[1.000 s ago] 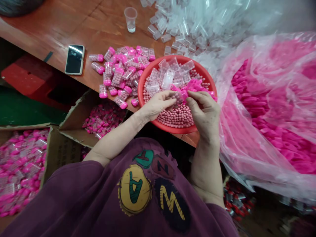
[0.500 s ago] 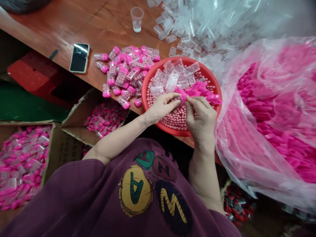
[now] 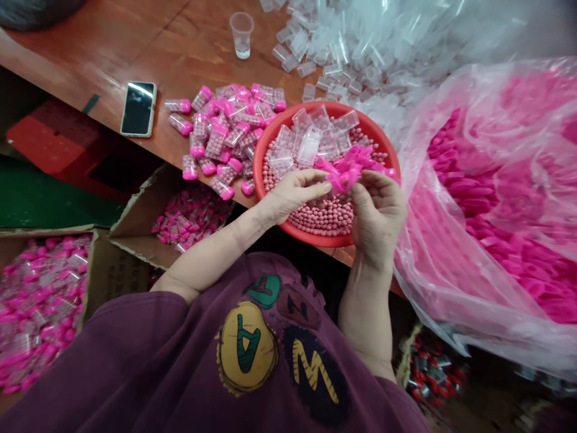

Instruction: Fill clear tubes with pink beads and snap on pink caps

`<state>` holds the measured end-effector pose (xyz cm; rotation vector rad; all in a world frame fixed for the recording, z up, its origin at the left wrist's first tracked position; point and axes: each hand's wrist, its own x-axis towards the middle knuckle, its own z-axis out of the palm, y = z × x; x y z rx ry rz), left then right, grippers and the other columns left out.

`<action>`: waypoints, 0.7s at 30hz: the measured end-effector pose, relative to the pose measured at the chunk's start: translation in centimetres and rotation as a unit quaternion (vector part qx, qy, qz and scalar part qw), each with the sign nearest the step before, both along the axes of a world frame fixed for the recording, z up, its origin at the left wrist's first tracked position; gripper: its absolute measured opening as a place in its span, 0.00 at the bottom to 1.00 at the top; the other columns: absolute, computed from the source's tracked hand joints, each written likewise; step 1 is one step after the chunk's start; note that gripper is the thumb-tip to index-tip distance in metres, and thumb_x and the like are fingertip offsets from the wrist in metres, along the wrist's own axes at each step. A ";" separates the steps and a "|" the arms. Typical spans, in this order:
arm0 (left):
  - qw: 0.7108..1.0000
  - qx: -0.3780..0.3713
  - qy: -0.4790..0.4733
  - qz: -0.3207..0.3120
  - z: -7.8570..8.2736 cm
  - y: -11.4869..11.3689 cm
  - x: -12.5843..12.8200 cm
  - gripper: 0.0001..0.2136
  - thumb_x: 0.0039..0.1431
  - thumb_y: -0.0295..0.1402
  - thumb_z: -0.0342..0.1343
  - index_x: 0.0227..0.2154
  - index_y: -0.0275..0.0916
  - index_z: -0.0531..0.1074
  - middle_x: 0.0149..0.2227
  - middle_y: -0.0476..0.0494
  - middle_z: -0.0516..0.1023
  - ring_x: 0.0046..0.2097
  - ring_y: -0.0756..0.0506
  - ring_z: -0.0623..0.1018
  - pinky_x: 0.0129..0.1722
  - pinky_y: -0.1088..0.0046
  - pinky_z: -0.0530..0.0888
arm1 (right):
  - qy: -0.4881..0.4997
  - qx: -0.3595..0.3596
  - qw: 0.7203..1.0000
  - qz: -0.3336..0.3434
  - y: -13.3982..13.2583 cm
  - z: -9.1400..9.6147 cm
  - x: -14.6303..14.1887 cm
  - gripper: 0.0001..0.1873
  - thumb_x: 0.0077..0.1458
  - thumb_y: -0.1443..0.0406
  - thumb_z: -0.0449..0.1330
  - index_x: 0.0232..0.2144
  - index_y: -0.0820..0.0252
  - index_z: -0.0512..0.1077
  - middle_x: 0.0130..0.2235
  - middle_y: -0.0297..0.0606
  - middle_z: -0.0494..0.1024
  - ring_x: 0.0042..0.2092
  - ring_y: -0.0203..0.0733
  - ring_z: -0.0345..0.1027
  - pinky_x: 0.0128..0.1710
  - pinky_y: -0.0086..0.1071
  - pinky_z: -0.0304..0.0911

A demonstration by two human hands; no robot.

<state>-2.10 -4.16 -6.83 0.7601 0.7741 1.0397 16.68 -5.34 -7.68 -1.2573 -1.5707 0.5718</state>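
Observation:
My left hand (image 3: pixel 301 193) is closed over the red basin, thumb and fingers around a small bottle that they mostly hide; a pink cap (image 3: pixel 335 182) shows at its fingertips. To the right, my right hand (image 3: pixel 381 207) has loosely curled fingers, thumb and forefinger apart, beside the loose pink caps (image 3: pixel 356 157); I see nothing held in it. The red basin (image 3: pixel 260 165) contains pink beads (image 3: pixel 327 219), clear empty bottles (image 3: pixel 310 144) and those caps. Left of the basin lies a heap of bead-filled bottles with pink caps (image 3: pixel 219 141).
A phone (image 3: pixel 138 109) and a clear plastic cup (image 3: pixel 242 36) are on the wooden table (image 3: pixel 180 36). Clear bottles (image 3: pixel 356 42) pile up behind the basin. At right bulges a plastic bag of pink caps (image 3: pixel 509 222). Cardboard boxes (image 3: pixel 119 258) of filled bottles stand below left.
My right hand has let go of the pink cap between my hands and shifted a little right, its fingers opening. My left hand stays almost in place.

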 end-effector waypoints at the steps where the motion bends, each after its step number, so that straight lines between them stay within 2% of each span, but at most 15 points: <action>1: 1.000 0.007 0.001 -0.001 0.0 0.0 0.1 0.08 0.64 0.33 0.76 0.41 0.35 0.85 0.40 0.46 0.87 0.37 0.51 0.81 0.42 0.74 0.78 | -0.028 -0.002 1.000 0.005 -0.1 0.4 -0.1 0.18 0.76 0.49 0.58 0.58 0.48 0.77 0.47 0.42 0.84 0.44 0.49 0.83 0.48 0.48 0.83; 3: 1.000 0.020 0.003 0.004 -0.1 0.0 0.2 0.09 0.63 0.33 0.77 0.39 0.35 0.85 0.40 0.46 0.88 0.38 0.51 0.81 0.43 0.74 0.78 | -0.095 0.005 0.995 0.026 -0.4 1.4 -0.2 0.15 0.76 0.53 0.58 0.55 0.49 0.79 0.48 0.43 0.85 0.49 0.51 0.82 0.54 0.50 0.82; 5: 1.000 0.025 0.005 0.011 -0.2 0.0 0.4 0.10 0.61 0.33 0.78 0.37 0.35 0.84 0.38 0.47 0.87 0.38 0.51 0.81 0.45 0.74 0.78 | -0.167 0.015 0.984 0.053 -0.8 2.3 -0.3 0.17 0.73 0.55 0.62 0.59 0.51 0.77 0.53 0.46 0.84 0.55 0.55 0.81 0.60 0.54 0.79; 8: 1.000 0.008 0.009 0.024 -0.1 0.0 0.6 0.10 0.58 0.30 0.79 0.37 0.34 0.83 0.35 0.48 0.86 0.37 0.51 0.81 0.44 0.74 0.77 | -0.266 0.019 0.962 0.067 -0.8 2.1 -0.7 0.36 0.61 0.56 0.71 0.68 0.57 0.71 0.61 0.54 0.81 0.63 0.66 0.76 0.65 0.64 0.75; 10: 0.999 -0.014 0.011 0.042 0.1 -0.1 0.7 0.10 0.58 0.27 0.79 0.38 0.33 0.83 0.34 0.50 0.85 0.35 0.52 0.80 0.42 0.75 0.76 | -0.302 0.034 0.951 0.048 -0.6 1.1 -1.3 0.42 0.57 0.58 0.72 0.70 0.61 0.68 0.63 0.59 0.79 0.65 0.71 0.74 0.68 0.69 0.71; 14: 0.997 -0.038 0.030 0.061 0.5 -0.2 1.1 0.09 0.60 0.25 0.77 0.37 0.34 0.81 0.30 0.53 0.82 0.31 0.54 0.77 0.38 0.75 0.75 | -0.309 0.063 0.949 0.017 -0.1 -0.8 -2.5 0.39 0.60 0.59 0.69 0.70 0.65 0.69 0.61 0.63 0.81 0.62 0.71 0.77 0.67 0.69 0.72; 18: 0.995 -0.051 0.063 0.066 0.7 -0.1 1.3 0.08 0.63 0.25 0.75 0.35 0.35 0.79 0.26 0.55 0.77 0.26 0.54 0.72 0.30 0.75 0.70 | -0.325 0.039 0.945 -0.010 -0.2 -1.2 -3.3 0.36 0.65 0.52 0.66 0.68 0.65 0.72 0.58 0.64 0.83 0.59 0.73 0.79 0.65 0.70 0.74; 21: 0.991 -0.060 0.079 0.088 0.7 0.1 1.4 0.09 0.63 0.25 0.75 0.33 0.35 0.79 0.26 0.55 0.76 0.26 0.55 0.70 0.29 0.76 0.68 | -0.337 0.030 0.941 -0.016 -0.1 -1.3 -3.8 0.35 0.66 0.54 0.63 0.68 0.69 0.73 0.55 0.66 0.83 0.58 0.75 0.79 0.64 0.72 0.73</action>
